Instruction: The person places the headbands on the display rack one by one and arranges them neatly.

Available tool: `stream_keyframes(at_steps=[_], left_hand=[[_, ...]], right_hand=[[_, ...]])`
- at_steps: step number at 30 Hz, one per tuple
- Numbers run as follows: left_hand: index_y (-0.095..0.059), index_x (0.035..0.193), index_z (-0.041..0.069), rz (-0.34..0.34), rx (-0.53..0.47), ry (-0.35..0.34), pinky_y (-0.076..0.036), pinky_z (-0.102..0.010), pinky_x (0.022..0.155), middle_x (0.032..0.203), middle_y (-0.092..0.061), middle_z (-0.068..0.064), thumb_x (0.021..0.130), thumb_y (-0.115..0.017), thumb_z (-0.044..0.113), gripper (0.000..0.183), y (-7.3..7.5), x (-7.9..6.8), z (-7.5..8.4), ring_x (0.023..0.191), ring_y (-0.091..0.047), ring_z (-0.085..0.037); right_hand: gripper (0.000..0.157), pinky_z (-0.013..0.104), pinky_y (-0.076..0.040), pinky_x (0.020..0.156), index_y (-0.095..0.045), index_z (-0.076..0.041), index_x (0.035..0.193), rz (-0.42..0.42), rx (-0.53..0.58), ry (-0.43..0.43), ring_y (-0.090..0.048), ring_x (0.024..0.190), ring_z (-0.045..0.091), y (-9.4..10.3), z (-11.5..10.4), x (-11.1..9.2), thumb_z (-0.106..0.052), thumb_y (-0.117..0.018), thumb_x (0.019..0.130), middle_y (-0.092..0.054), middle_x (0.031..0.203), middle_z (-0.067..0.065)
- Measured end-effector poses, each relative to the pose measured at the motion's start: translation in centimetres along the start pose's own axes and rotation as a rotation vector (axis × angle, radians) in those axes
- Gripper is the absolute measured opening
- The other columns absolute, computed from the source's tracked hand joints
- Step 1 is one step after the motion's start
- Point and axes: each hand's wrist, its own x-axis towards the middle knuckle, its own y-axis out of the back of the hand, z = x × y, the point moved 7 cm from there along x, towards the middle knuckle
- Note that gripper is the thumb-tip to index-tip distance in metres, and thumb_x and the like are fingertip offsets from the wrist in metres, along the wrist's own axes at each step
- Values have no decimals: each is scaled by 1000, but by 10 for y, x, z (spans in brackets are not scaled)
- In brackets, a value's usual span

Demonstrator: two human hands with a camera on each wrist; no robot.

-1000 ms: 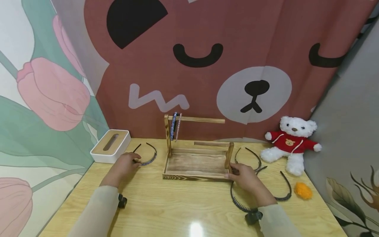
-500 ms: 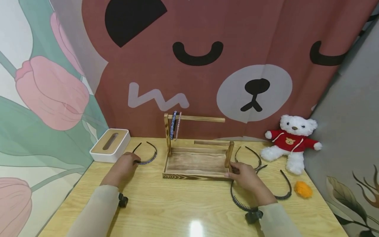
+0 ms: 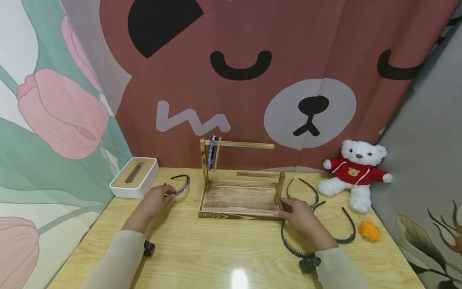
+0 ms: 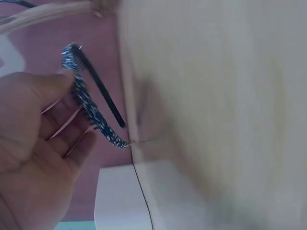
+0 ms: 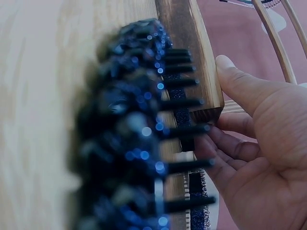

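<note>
My left hand (image 3: 155, 202) pinches a blue glittery toothed headband (image 3: 186, 184) between thumb and fingers; in the left wrist view the headband (image 4: 98, 115) is tilted, its band raised from the table. My right hand (image 3: 302, 218) grips the right front corner of a wooden display rack (image 3: 231, 216); in the right wrist view the thumb lies on the rack's edge (image 5: 206, 62) and the fingers curl beneath. On the rack's upper bar (image 3: 249, 145) hang a blue headband (image 3: 210, 156) and a pink one (image 3: 217, 154). The lower bar (image 3: 256, 174) carries nothing.
Several dark headbands lie around my right hand, including a toothed headband (image 3: 294, 251) and another (image 3: 348, 239). A white tissue box (image 3: 133, 178) stands back left. At right are a white teddy bear (image 3: 355, 172) and an orange fluffy ball (image 3: 369, 230).
My left hand has taken hold of the blue headband and tilted it, lifting it somewhat off the table. The right hand stays on the rack.
</note>
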Motion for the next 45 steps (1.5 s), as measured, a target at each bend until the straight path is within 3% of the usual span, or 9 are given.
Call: stream_keyframes(at_steps=[5,9,13,15,17,21,26,36,45], left_hand=[[-73,127,-1,34,-360,115,-61,-32,82,113,-79,-18,113,-63,19,26,9,1,10,103,-74,-29],[-69,136,-5,90,-666,246,-58,-20,79,107,-78,-8,115,-59,25,38,17,0,13,97,-71,-15],[-74,124,3,180,-1097,346,-57,-16,78,99,-72,5,117,-54,25,30,23,-3,19,90,-64,-5],[-76,112,10,216,-1296,351,-55,-17,78,99,-70,5,118,-49,22,30,27,-5,24,90,-61,-6],[-77,104,18,236,-1401,336,-54,-16,80,102,-69,5,119,-46,21,34,33,-6,31,92,-60,-6],[-78,108,21,263,-1520,261,-52,-18,86,107,-68,4,119,-43,17,37,47,-9,46,97,-58,-8],[-72,115,13,304,-1640,142,-53,-19,87,105,-67,2,118,-47,18,26,69,-8,72,97,-58,-9],[-70,116,5,451,-1711,-44,-55,-22,88,104,-66,-5,114,-56,15,18,120,9,133,96,-60,-14],[-70,114,5,469,-1757,-87,-56,-23,84,100,-68,-6,116,-51,13,21,129,41,173,91,-63,-14]], right_hand=[[73,54,-62,101,-56,3,157,-1,-2,5,-73,124,38,0,1,0,-38,-80,101,-71,140,24],[72,53,-63,100,-57,4,156,-1,-4,12,-73,123,38,0,1,0,-37,-80,101,-71,139,25],[71,53,-62,101,-57,3,156,4,-6,6,-73,124,38,0,0,0,-36,-81,102,-72,139,24],[71,54,-62,102,-57,3,156,5,-9,8,-73,124,38,0,0,0,-37,-80,102,-72,139,24],[72,54,-62,102,-57,3,156,8,-7,8,-73,124,38,1,0,0,-37,-81,101,-72,139,24],[72,54,-62,102,-58,4,155,8,-6,13,-73,123,38,2,-1,1,-38,-81,101,-71,139,25],[72,55,-61,103,-58,4,155,8,-3,12,-73,124,38,1,-2,0,-37,-81,101,-72,139,24],[70,55,-61,103,-59,3,154,12,-6,12,-73,124,37,0,1,-1,-35,-82,101,-73,137,23],[68,56,-60,104,-58,3,155,12,-13,22,-72,124,38,1,0,1,-33,-81,102,-73,137,23]])
